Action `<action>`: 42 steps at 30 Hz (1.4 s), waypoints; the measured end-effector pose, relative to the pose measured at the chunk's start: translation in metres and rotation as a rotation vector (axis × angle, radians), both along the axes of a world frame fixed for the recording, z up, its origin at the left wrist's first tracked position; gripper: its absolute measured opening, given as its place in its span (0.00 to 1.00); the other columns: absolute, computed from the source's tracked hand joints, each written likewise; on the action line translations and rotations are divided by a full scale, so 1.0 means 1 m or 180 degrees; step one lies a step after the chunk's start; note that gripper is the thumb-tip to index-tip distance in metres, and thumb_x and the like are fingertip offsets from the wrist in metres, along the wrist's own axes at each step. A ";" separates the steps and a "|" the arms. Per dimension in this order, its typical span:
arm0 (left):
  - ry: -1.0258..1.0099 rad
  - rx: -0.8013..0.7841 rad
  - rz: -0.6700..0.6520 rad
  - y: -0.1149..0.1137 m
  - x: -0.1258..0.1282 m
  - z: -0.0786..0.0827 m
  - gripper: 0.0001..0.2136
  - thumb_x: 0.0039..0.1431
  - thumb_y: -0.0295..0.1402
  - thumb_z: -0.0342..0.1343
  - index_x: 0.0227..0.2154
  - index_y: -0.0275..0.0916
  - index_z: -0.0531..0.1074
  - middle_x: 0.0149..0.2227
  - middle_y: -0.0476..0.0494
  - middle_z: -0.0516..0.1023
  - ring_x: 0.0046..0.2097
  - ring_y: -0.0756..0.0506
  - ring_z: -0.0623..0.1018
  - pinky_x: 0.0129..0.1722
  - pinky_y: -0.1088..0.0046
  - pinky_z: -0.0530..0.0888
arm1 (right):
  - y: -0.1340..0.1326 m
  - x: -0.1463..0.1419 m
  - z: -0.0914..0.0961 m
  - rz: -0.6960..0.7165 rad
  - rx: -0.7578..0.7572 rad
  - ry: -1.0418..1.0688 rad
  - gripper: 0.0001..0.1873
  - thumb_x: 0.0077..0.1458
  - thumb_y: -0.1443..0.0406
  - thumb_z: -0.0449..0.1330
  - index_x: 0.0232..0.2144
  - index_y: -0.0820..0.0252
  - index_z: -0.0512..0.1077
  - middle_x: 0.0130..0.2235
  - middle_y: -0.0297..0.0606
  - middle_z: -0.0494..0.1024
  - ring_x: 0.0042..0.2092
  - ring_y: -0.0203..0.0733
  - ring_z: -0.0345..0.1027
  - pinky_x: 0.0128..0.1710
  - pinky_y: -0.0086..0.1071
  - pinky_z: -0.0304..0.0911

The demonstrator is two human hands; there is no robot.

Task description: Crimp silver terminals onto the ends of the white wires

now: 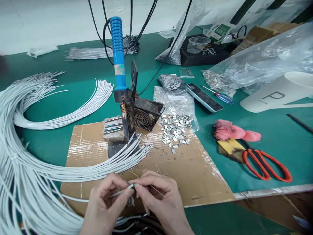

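My left hand point(107, 204) pinches a thin white wire point(119, 192) near its stripped end, low in the view. My right hand point(160, 199) meets it with fingers pinched at the wire tip, where a small metal piece may sit but is too small to tell. Both hands hover over a taped cardboard sheet point(195, 169). Just beyond them a bundle of white wires point(102, 164) fans toward a soldering iron with a blue handle point(117, 52) standing upright in its stand. A pile of small metal terminals point(174, 130) lies on the cardboard to the right.
Large loops of white wire point(22, 156) fill the left side. A small black fan point(144, 116) sits behind the iron. Red-handled scissors point(266, 163), a pink cloth point(232, 132), a yellow sponge point(231, 147), a phone point(205, 98), plastic bags of parts point(256, 65) and a white cup point(276, 93) lie to the right.
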State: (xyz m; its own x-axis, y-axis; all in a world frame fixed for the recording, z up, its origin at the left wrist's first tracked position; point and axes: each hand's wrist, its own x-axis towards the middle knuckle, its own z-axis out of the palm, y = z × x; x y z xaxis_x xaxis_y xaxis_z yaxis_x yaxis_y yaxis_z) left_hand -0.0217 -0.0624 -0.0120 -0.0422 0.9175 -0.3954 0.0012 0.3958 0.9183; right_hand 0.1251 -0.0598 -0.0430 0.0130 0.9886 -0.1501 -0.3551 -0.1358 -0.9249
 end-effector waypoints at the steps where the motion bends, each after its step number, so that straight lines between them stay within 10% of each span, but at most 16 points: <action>1: 0.0013 0.0004 -0.0016 -0.001 -0.001 -0.002 0.13 0.49 0.39 0.73 0.23 0.38 0.77 0.22 0.51 0.76 0.26 0.51 0.71 0.27 0.80 0.67 | 0.000 0.001 -0.002 0.0116 -0.0163 0.0219 0.08 0.52 0.59 0.71 0.27 0.55 0.86 0.22 0.30 0.69 0.19 0.27 0.56 0.17 0.24 0.50; 5: 0.0040 -0.0102 -0.0261 -0.006 -0.006 -0.005 0.17 0.51 0.46 0.71 0.22 0.37 0.76 0.20 0.51 0.70 0.24 0.52 0.63 0.23 0.78 0.58 | 0.003 0.014 0.000 0.0669 -0.0503 0.0443 0.15 0.48 0.53 0.73 0.23 0.59 0.84 0.21 0.28 0.67 0.15 0.25 0.52 0.14 0.23 0.45; 10: 0.0080 -0.0346 -0.0608 -0.002 -0.010 0.003 0.22 0.54 0.51 0.67 0.21 0.36 0.73 0.20 0.52 0.64 0.25 0.52 0.59 0.24 0.76 0.53 | 0.010 0.023 0.020 0.0814 -0.0298 -0.0528 0.04 0.45 0.71 0.70 0.21 0.61 0.84 0.19 0.30 0.67 0.22 0.30 0.57 0.21 0.25 0.50; 14: 0.0250 -0.0373 -0.0478 0.005 -0.005 0.009 0.20 0.53 0.47 0.67 0.20 0.37 0.71 0.19 0.53 0.63 0.25 0.51 0.61 0.25 0.76 0.56 | 0.011 0.021 0.031 0.0769 0.0212 -0.1529 0.10 0.53 0.70 0.64 0.22 0.63 0.83 0.20 0.33 0.70 0.24 0.34 0.61 0.24 0.27 0.55; 26: 0.0719 -0.0309 -0.0164 0.006 0.009 0.022 0.14 0.48 0.41 0.62 0.17 0.40 0.66 0.17 0.57 0.59 0.23 0.51 0.58 0.25 0.75 0.52 | 0.013 0.028 0.039 0.0930 0.0364 -0.1531 0.15 0.61 0.65 0.61 0.24 0.63 0.81 0.21 0.34 0.72 0.25 0.35 0.64 0.24 0.27 0.57; 37: 0.0754 -0.0056 -0.0089 -0.005 0.015 0.010 0.21 0.57 0.50 0.61 0.19 0.40 0.65 0.19 0.57 0.57 0.23 0.51 0.56 0.24 0.74 0.53 | 0.000 0.003 0.025 0.0093 0.0153 -0.1234 0.11 0.55 0.70 0.64 0.21 0.61 0.79 0.21 0.29 0.66 0.22 0.31 0.57 0.19 0.26 0.51; 42: -0.0014 -0.0205 0.0213 -0.009 0.017 0.004 0.27 0.52 0.60 0.63 0.20 0.38 0.68 0.18 0.55 0.62 0.23 0.52 0.58 0.23 0.76 0.55 | -0.018 -0.028 0.004 -0.1079 0.0535 -0.1048 0.10 0.58 0.71 0.63 0.26 0.57 0.78 0.21 0.29 0.68 0.20 0.32 0.56 0.18 0.27 0.52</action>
